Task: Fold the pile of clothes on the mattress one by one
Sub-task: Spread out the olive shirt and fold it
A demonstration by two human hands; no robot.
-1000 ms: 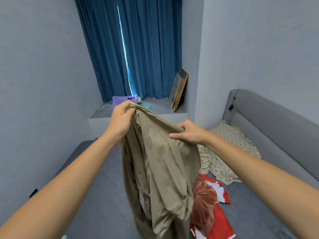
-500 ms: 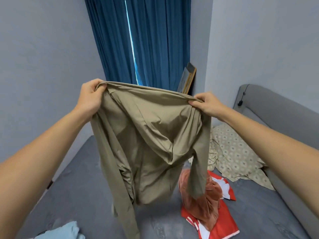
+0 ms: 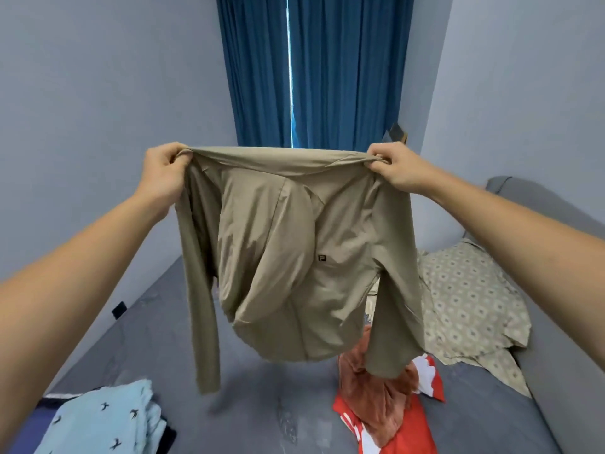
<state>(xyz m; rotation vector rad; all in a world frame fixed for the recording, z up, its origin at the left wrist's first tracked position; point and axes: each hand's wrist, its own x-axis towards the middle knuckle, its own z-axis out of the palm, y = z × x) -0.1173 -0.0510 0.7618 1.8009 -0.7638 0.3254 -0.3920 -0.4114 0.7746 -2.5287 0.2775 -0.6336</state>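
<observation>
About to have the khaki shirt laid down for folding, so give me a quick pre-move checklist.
1. Left hand grips one shoulder of the khaki shirt: ok.
2. Right hand grips the other shoulder: ok.
3. Shirt spread flat: not ok, the middle bulges and droops.
4. Both sleeves hang free: ok.
5. Bare grey mattress below: ok.
6. Red and rust clothes clear of the right sleeve: cannot tell.

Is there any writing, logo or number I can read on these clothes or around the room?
Khaki shirt, held up by the left hand and right hand: a small dark square chest patch, too small to read.
Red garment: white markings, partly hidden, not readable.
Blue garment: dark bird shapes only, no text.
</observation>
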